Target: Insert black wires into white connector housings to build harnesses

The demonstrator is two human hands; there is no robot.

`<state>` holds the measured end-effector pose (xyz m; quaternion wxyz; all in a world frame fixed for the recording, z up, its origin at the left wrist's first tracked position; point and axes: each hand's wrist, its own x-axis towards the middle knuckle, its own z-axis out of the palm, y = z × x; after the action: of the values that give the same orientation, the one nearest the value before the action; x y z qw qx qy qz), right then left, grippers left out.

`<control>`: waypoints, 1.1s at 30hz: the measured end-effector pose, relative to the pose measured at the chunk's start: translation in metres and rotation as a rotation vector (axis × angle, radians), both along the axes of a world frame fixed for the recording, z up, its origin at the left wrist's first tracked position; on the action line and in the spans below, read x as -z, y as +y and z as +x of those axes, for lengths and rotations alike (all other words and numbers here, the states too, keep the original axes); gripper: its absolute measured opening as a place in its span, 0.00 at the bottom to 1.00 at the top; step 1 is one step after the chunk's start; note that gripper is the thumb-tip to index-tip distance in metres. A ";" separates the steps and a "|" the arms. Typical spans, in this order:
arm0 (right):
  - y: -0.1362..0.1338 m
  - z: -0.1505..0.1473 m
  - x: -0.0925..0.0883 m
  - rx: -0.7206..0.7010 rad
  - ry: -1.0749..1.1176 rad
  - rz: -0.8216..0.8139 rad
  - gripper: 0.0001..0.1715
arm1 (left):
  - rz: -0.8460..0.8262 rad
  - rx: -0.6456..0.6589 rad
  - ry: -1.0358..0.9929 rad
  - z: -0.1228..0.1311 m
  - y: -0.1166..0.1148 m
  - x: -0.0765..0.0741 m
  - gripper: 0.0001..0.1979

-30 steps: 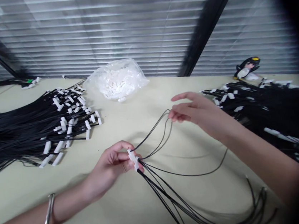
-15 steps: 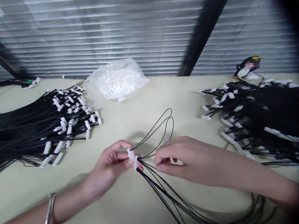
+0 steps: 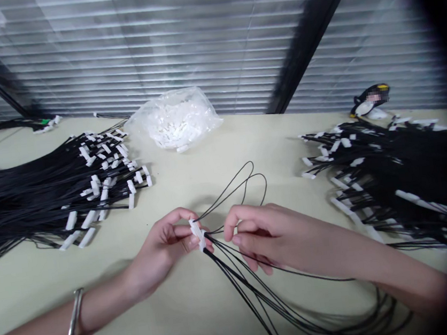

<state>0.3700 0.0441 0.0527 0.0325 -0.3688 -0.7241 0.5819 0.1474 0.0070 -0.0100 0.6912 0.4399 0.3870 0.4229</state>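
Note:
My left hand [image 3: 164,249] pinches a small white connector [image 3: 197,235] between thumb and fingers, just above the table. Several thin black wires [image 3: 254,293] run from the connector down to the lower right, and two loose wire loops [image 3: 245,184] arch up behind it. My right hand [image 3: 261,233] sits right beside the connector, fingers curled and pinched on one black wire close to its end. A metal bangle [image 3: 72,324] circles my left wrist.
A large bundle of black wires with white connectors [image 3: 49,195] lies at the left, another pile [image 3: 385,170] at the right. A clear bag of white connectors [image 3: 175,119] sits at the back centre. A small penguin figure [image 3: 371,99] stands at the far right, before window blinds.
My right hand came back from the far right, where it had reached out with fingers apart, to the connector and closed on a wire. My left hand stayed put.

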 end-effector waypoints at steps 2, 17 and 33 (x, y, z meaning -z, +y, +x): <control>-0.002 0.000 0.003 0.023 -0.026 -0.016 0.11 | 0.006 -0.009 0.009 -0.001 0.000 0.001 0.08; -0.012 -0.018 0.007 0.033 -0.094 0.288 0.15 | 0.047 -0.030 0.025 -0.001 -0.001 0.003 0.07; -0.019 -0.017 0.018 0.038 -0.153 0.575 0.08 | 0.064 -0.025 0.061 -0.001 -0.001 0.002 0.06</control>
<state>0.3530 0.0247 0.0345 0.0918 -0.4006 -0.8527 0.3226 0.1459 0.0059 -0.0115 0.6593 0.4695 0.3999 0.4300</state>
